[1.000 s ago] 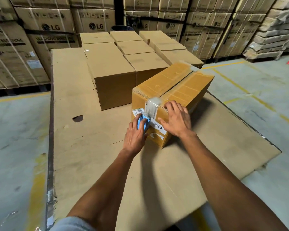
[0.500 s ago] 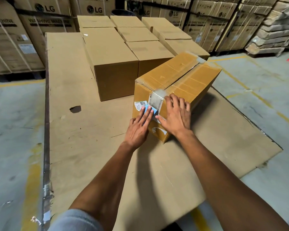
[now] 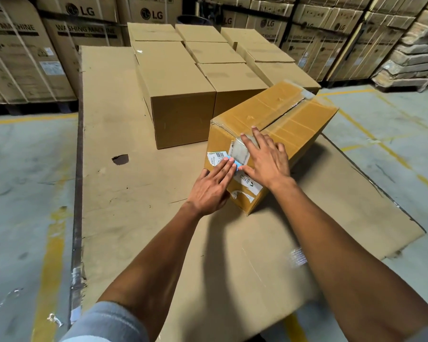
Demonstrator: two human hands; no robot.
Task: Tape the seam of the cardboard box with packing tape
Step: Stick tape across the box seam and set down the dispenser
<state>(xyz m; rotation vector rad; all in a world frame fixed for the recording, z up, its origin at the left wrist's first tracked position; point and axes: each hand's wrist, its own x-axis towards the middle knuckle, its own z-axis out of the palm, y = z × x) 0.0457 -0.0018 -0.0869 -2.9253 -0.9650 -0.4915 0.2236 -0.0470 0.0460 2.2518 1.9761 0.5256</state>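
Warehouse floor (image 3: 22,169) laid with flat cardboard (image 3: 124,193), stacked cartons behind; item: box (image 3: 282,119), set at an angle on the cardboard, just beside plain boxes (image 3: 181,95). Right hand (image 3: 267,159), fingers (image 3: 248,144) spread flat, is pressed over the tape (image 3: 240,150) folded down the near end face, apparently to bed it onto the board; left hand (image 3: 213,186), fingers together and extended, is laid on a small blue object (image 3: 236,165) at the tape's lower end, identity not discernible. Top seam (image 3: 286,112) is seen already taped along its length, so the end wrap is judged the step in hand.
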